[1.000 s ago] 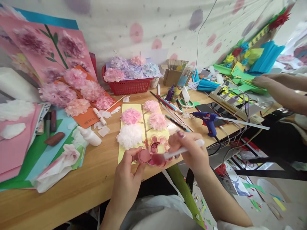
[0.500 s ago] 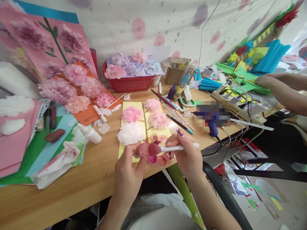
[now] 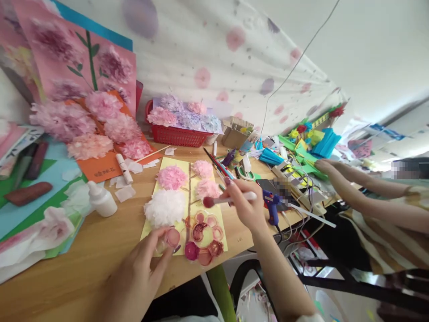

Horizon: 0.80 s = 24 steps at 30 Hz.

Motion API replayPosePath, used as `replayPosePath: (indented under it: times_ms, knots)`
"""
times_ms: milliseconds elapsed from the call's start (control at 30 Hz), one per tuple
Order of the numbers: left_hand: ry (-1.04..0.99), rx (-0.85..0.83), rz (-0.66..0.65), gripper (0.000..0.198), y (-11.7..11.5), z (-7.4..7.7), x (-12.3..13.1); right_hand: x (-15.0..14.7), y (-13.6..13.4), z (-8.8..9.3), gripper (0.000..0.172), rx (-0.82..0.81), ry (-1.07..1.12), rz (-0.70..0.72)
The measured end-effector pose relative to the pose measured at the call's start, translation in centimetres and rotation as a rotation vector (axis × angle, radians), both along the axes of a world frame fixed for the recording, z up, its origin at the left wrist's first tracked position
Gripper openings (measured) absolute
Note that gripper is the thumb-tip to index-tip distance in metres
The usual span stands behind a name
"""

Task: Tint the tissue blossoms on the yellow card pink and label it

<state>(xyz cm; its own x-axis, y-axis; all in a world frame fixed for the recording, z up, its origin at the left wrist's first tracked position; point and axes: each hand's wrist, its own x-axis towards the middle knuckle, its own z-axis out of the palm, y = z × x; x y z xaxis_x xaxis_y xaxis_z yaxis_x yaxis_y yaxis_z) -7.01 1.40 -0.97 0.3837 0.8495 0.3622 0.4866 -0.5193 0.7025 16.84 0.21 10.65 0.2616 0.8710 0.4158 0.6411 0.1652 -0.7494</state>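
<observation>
My left hand grips a small round pot of pink colour between thumb and fingers, just over the near edge of a yellow card. In my right hand is a makeup brush with a white handle, its reddish bristles pointing left above the card. Below the brush lies a flower-shaped clear palette with wells of pink, red and magenta. On the card sit a white paper flower and several pink ones, such as this pink flower, beside a brown drawn stem.
To the left stand a white glue bottle and a glue stick. Behind, a red basket holds paper flowers. A blue glue gun with cords lies right. Another person's arms reach over green paper there.
The view has swung right and tilted. My hands have moved apart: the brush has lifted off the pot and risen over the card, while the pot is lower left.
</observation>
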Motion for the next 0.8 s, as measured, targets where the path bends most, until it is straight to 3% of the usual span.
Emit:
replayPosePath:
  times_ms: [167,267,367,467,567,700,800]
  knots:
    - [-0.066,-0.142,-0.033,0.02,0.3,-0.1,0.2,-0.1,8.5,0.1,0.045,-0.284,-0.668,0.273]
    - [-0.076,-0.245,-0.042,0.02,0.3,0.8,0.4,-0.6,10.9,-0.6,0.038,-0.51,-0.843,0.399]
    - [-0.081,-0.343,-0.054,0.022,0.2,1.9,0.3,-0.9,11.5,-0.5,0.039,-0.508,-0.861,0.321]
    - [-0.135,-0.38,-0.103,0.025,0.2,2.5,0.1,-1.2,11.4,-0.2,0.041,-0.571,-0.86,0.365]
    - [-0.162,-0.389,-0.129,0.024,0.2,2.7,0.0,-1.3,11.1,-0.1,0.043,-0.532,-0.889,0.265]
    - [-0.143,-0.404,-0.143,0.024,0.3,2.9,-0.1,-1.3,10.9,0.1,0.042,-0.674,-0.806,0.406]
    - [-0.129,-0.403,-0.145,0.025,0.3,3.0,-0.1,-1.2,11.1,0.4,0.04,-0.632,-0.811,0.362]
